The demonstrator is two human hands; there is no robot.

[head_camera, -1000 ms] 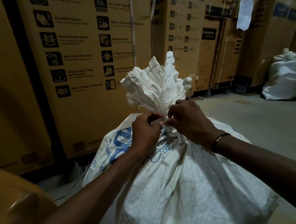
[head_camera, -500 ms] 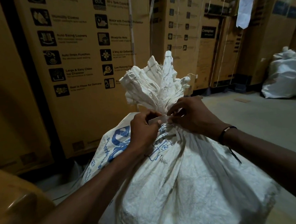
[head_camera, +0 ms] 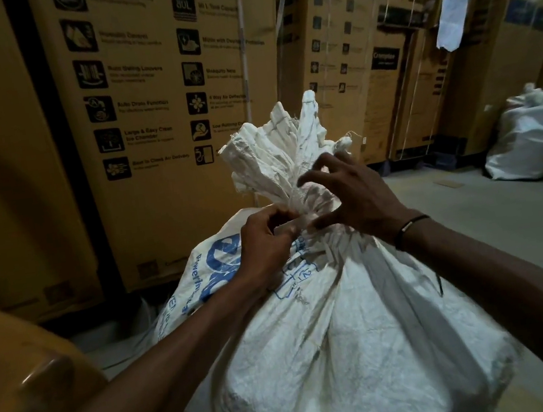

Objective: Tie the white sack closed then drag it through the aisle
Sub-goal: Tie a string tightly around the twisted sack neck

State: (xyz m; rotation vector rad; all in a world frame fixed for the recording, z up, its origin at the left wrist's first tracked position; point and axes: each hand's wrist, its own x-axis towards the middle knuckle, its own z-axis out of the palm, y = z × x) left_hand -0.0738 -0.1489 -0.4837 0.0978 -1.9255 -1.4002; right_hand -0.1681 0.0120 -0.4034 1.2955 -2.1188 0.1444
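A full white woven sack [head_camera: 344, 351] with blue print stands upright in front of me, its gathered mouth [head_camera: 286, 145] bunched above a narrow neck. A pale tie strip [head_camera: 295, 227] runs around that neck. My left hand [head_camera: 265, 244] pinches the strip's end on the neck's left side. To the right of the neck, my right hand [head_camera: 355, 194] has its fingers spread apart, the thumb touching the strip and the other fingers lifted off the sack.
Tall brown cardboard cartons [head_camera: 161, 116] stand close behind the sack and along the back right. A second tied white sack [head_camera: 527, 141] sits on the grey concrete floor [head_camera: 472, 220] at the right. A tan rounded object [head_camera: 21, 387] is at my lower left.
My right hand has let go of the strip and spread its fingers upward beside the neck. My left hand keeps its pinch in the same place.
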